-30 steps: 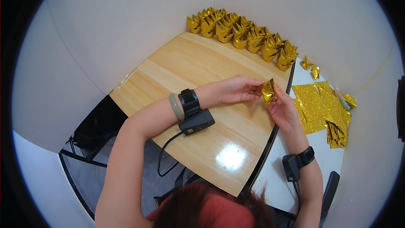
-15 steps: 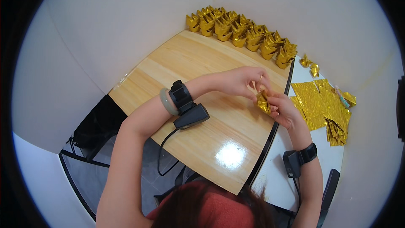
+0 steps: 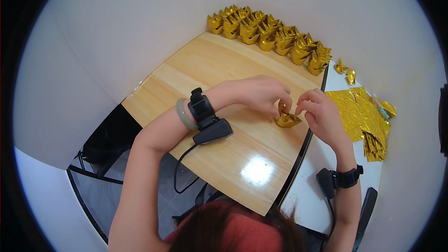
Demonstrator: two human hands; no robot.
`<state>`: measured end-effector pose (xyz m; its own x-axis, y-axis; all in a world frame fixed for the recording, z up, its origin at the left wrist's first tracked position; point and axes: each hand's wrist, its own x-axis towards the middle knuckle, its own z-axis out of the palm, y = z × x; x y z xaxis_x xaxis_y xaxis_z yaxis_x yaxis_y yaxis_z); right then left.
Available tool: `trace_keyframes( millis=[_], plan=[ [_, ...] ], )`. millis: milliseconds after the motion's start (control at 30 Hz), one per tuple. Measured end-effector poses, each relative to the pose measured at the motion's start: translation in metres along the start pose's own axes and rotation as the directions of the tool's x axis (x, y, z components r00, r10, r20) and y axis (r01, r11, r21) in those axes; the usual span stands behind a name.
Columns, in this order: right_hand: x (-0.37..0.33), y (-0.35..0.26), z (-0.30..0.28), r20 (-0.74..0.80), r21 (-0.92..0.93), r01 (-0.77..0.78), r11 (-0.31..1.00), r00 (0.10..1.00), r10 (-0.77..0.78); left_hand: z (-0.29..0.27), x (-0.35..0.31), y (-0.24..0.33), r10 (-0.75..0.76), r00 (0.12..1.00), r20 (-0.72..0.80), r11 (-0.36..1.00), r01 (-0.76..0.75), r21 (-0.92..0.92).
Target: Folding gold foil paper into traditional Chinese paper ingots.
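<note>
A folded gold paper ingot (image 3: 288, 121) rests on the wooden tabletop near its right edge, its peaks pointing up. My left hand (image 3: 266, 94) comes in from the left, with thumb and fingers closed on the ingot's left peak. Just right of the ingot, my right hand (image 3: 324, 116) hovers with bent fingers slightly apart. Nothing shows between them, and they are clear of the paper. Each wrist wears a black strap with a small box, and a pale bangle (image 3: 185, 114) circles my left forearm.
Along the far edge stand several rows of stacked gold ingots (image 3: 268, 35). On the white surface at right lie gold paper sheets (image 3: 347, 114), a fanned stack of folded strips (image 3: 374, 145), two loose ingots (image 3: 351, 76) and a slim pastel-coloured stick (image 3: 380, 107). White walls enclose the far sides.
The ingot, held up between both hands before, now sits lower on the tabletop with its peaks spread. My right hand has let go and moved slightly right; my left hand stays at it.
</note>
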<state>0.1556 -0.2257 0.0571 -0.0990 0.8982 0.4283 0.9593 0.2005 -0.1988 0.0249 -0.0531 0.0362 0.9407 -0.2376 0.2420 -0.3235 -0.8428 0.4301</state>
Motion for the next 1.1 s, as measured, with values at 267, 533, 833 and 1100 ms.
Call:
trace_keyframes(
  millis=[267, 533, 833, 1100],
  plan=[
    [-0.001, -0.005, -0.004, 0.096, -0.007, -0.011, 1.0, 0.995, 0.012, 0.0, 0.0, 0.001, 0.029, 1.0, 0.012, 0.996, -0.03, 0.083],
    [-0.002, -0.004, -0.002, 0.184, -0.012, -0.012, 1.0, 0.983, 0.014, 0.002, 0.002, 0.004, 0.013, 0.998, 0.053, 0.991, -0.02, 0.135],
    [-0.001, -0.002, -0.004, 0.102, 0.012, -0.037, 0.999, 0.994, 0.036, -0.003, 0.0, 0.011, -0.015, 1.0, 0.008, 0.979, 0.013, 0.205],
    [0.0, -0.004, -0.001, 0.173, 0.004, -0.033, 0.999, 0.984, 0.032, -0.002, 0.0, 0.009, -0.037, 0.998, 0.06, 0.971, 0.022, 0.238]
  ],
)
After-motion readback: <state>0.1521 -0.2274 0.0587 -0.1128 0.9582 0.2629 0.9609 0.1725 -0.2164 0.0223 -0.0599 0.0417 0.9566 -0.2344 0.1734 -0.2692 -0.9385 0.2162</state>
